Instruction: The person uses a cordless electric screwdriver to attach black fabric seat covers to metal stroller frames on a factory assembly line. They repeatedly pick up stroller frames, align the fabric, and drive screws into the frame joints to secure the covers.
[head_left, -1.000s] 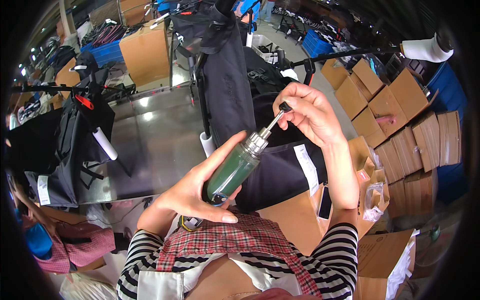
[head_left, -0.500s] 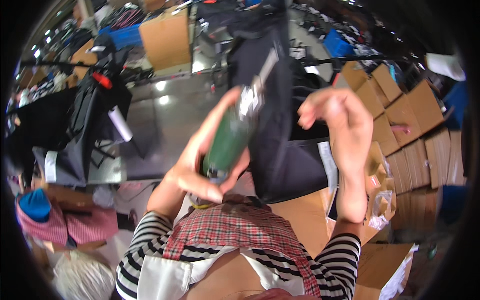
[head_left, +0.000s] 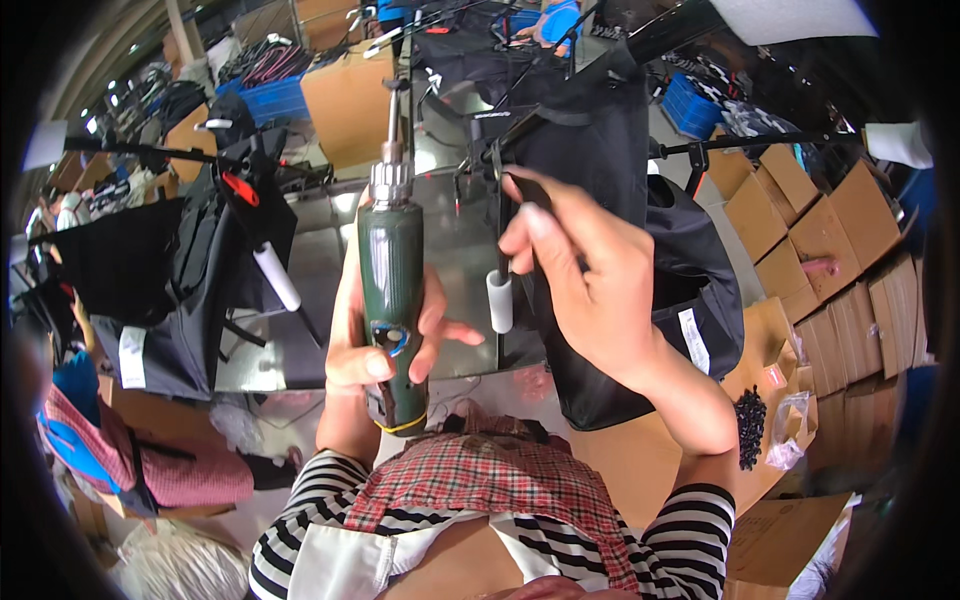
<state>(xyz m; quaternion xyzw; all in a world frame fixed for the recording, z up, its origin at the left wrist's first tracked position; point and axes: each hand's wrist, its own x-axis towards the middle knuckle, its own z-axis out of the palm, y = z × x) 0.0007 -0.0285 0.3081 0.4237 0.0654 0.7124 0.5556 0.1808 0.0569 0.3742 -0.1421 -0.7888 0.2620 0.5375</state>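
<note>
- Cardboard boxes [head_left: 830, 215] stand well to the right of both hands; a metal table [head_left: 325, 220] lies beneath the left.
- Left hand [head_left: 350, 365]: I see it wrapped around a green power screwdriver [head_left: 392, 260], bit pointing away from the body.
- Right hand [head_left: 605, 285]: apart from the left, I see its fingertips pinching a black strip [head_left: 525, 188].
- Between the hands: a white tube [head_left: 499, 305].
- Beside the right forearm: small black pieces [head_left: 750, 430], heaped.
</note>
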